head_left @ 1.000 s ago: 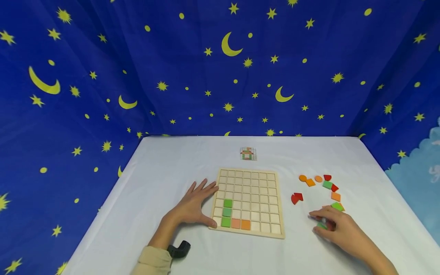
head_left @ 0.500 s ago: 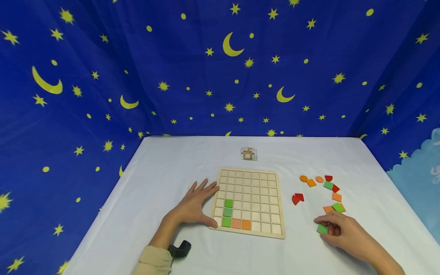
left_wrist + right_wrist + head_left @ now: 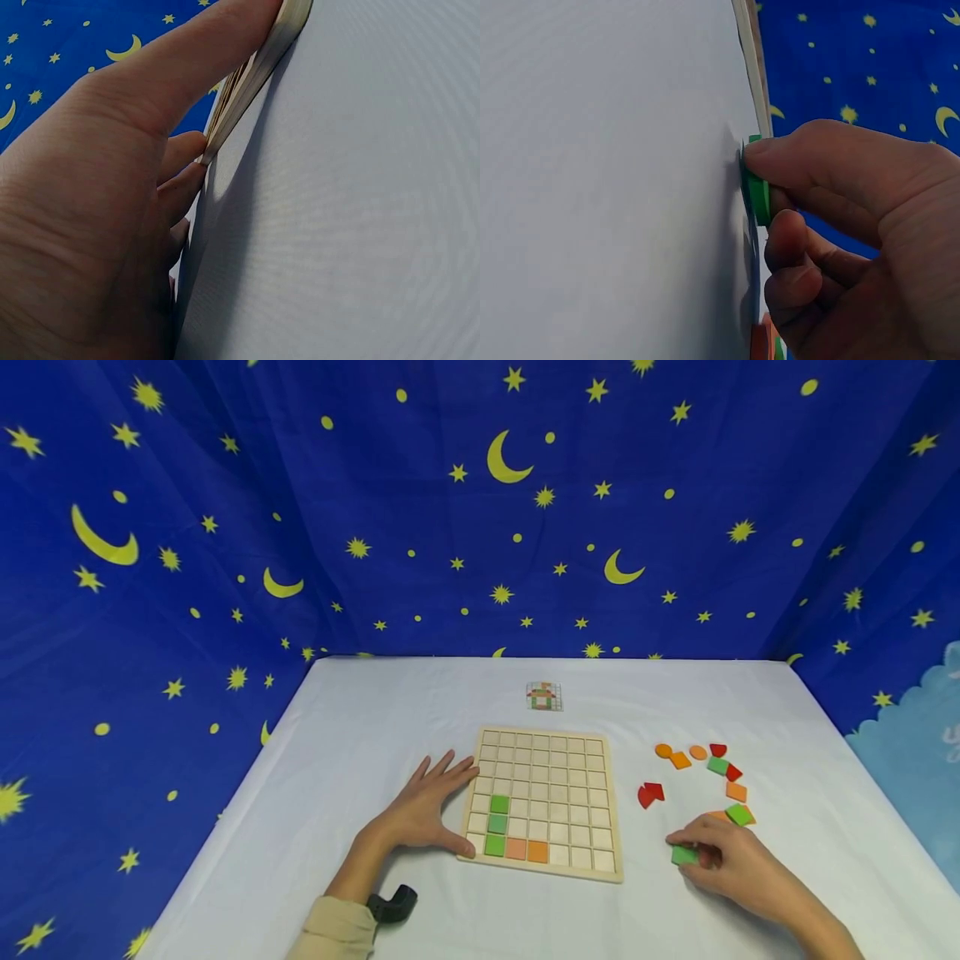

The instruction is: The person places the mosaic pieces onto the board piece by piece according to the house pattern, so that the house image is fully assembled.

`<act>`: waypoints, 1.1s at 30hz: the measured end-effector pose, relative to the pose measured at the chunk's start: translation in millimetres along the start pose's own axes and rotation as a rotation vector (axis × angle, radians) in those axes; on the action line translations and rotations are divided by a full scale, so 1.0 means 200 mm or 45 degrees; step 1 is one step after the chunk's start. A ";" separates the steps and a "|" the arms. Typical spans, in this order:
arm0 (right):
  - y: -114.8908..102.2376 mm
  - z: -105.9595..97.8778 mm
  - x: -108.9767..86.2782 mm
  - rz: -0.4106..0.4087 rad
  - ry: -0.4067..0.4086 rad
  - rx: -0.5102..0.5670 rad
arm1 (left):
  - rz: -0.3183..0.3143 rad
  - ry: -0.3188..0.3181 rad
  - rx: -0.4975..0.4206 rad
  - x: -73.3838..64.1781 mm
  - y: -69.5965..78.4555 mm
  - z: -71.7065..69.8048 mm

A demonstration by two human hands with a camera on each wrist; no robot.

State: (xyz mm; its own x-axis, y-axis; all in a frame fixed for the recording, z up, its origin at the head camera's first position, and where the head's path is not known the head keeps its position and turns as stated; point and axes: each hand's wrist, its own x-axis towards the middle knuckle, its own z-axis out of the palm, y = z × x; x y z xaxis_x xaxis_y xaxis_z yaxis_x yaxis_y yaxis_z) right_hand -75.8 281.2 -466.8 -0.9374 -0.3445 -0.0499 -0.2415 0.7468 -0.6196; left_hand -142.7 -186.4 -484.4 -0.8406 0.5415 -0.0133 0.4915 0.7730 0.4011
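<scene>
My left hand (image 3: 423, 810) lies spread at the left side of a wooden grid board (image 3: 615, 810), thumb at its near corner and fingertips at its edge. In the left wrist view the thumb and fingers touch the board's side (image 3: 262, 71). A column of green square tiles (image 3: 497, 824) fills cells at the lower left of the grid. Beside its foot sit a salmon tile (image 3: 516, 848) and an orange tile (image 3: 537, 852). To the right of the board, my right hand (image 3: 742, 864) pinches a green square tile (image 3: 759, 196) between thumb and fingers, close over the white cloth.
Loose orange, red and green pieces lie right of the board, among them red pieces (image 3: 651, 794), an orange circle (image 3: 663, 750) and a green tile (image 3: 739, 814) overlapping orange. A small pattern card (image 3: 543, 697) lies behind the board. Blue starry cloth (image 3: 420, 510) walls the table.
My right hand drew the green tile away from the loose pieces, then moved a little left toward the board with it. The left hand stayed at the board's edge.
</scene>
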 end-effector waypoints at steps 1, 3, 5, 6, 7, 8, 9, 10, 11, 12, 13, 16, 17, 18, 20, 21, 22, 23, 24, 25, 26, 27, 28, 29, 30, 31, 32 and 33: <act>-0.01 0.01 0.01 -0.017 0.002 -0.001 | 0.001 0.001 -0.001 0.00 0.00 0.00; -0.02 0.02 0.02 -0.052 0.007 0.002 | 0.003 0.001 -0.012 -0.01 0.00 0.00; -0.04 0.03 0.03 -0.080 0.003 0.010 | 0.001 -0.006 -0.016 -0.01 0.00 0.00; -0.05 0.04 0.04 -0.099 -0.004 0.018 | -0.001 -0.010 -0.019 -0.01 0.00 0.01; -0.06 0.04 0.04 -0.108 -0.012 0.019 | -0.005 -0.016 -0.020 -0.01 0.00 0.01; -0.06 0.05 0.05 -0.112 -0.018 0.022 | -0.006 -0.018 -0.021 -0.01 0.00 0.01; -0.07 0.05 0.06 -0.114 -0.022 0.025 | -0.007 -0.018 -0.021 -0.01 0.00 0.01; -0.08 0.06 0.06 -0.117 -0.027 0.026 | -0.007 -0.017 -0.017 -0.01 0.00 0.00; -0.09 0.06 0.07 -0.122 -0.032 0.020 | -0.008 -0.015 -0.019 -0.01 0.00 0.00; -0.10 0.07 0.08 -0.129 -0.037 0.016 | -0.007 -0.010 -0.023 -0.01 0.00 0.00; -0.11 0.07 0.08 -0.129 -0.035 0.013 | -0.007 -0.008 -0.024 -0.01 0.00 0.00; -0.13 0.08 0.10 -0.163 -0.030 0.007 | -0.001 -0.010 -0.026 -0.01 0.00 -0.01; -0.13 0.08 0.11 -0.173 -0.031 0.006 | 0.000 -0.011 -0.027 -0.01 0.00 -0.01; -0.14 0.08 0.12 -0.185 -0.032 0.013 | 0.000 -0.012 -0.026 -0.01 0.00 -0.01; -0.15 0.09 0.13 -0.201 -0.034 0.017 | -0.003 -0.018 -0.021 0.00 0.00 -0.01; -0.16 0.09 0.14 -0.203 -0.041 0.017 | -0.005 -0.019 -0.013 0.00 0.00 -0.01; -0.17 0.09 0.15 -0.206 -0.049 0.017 | -0.006 -0.019 -0.007 0.00 0.00 -0.01; -0.17 0.10 0.15 -0.215 -0.056 0.022 | -0.006 -0.018 -0.001 0.00 0.00 -0.01; -0.18 0.10 0.16 -0.226 -0.061 0.028 | -0.007 -0.016 0.001 0.00 0.00 -0.01; -0.18 0.11 0.16 -0.239 -0.062 0.032 | -0.006 -0.015 0.004 0.00 0.00 -0.01; -0.19 0.11 0.17 -0.252 -0.064 0.039 | 0.000 -0.010 0.004 0.00 0.00 -0.01; -0.19 0.12 0.17 -0.271 -0.062 0.050 | 0.004 -0.008 0.003 0.00 0.00 -0.01; -0.19 0.12 0.18 -0.294 -0.058 0.058 | 0.006 -0.009 0.004 0.00 0.00 -0.01; -0.20 0.13 0.18 -0.314 -0.060 0.076 | 0.008 -0.008 0.002 0.00 0.00 -0.01; -0.20 0.13 0.19 -0.331 -0.062 0.092 | 0.008 -0.008 -0.002 0.00 0.00 -0.01; -0.21 0.14 0.20 -0.343 -0.068 0.108 | 0.007 -0.010 -0.001 0.00 0.00 -0.01; -0.21 0.14 0.20 -0.354 -0.080 0.122 | 0.005 -0.012 0.001 0.00 0.00 -0.01; -0.22 0.15 0.21 -0.363 -0.091 0.130 | 0.000 -0.015 0.003 0.00 0.00 -0.01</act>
State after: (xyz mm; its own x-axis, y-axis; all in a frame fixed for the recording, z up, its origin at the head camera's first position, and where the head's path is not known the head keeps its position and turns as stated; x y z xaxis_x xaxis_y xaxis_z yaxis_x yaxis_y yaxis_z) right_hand -96.7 217.2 -464.8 -0.8147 -0.5736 0.0845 -0.4623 0.5547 -0.6918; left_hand -142.9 -186.2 -482.7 -0.8380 0.5452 -0.0242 0.4920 0.7740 0.3986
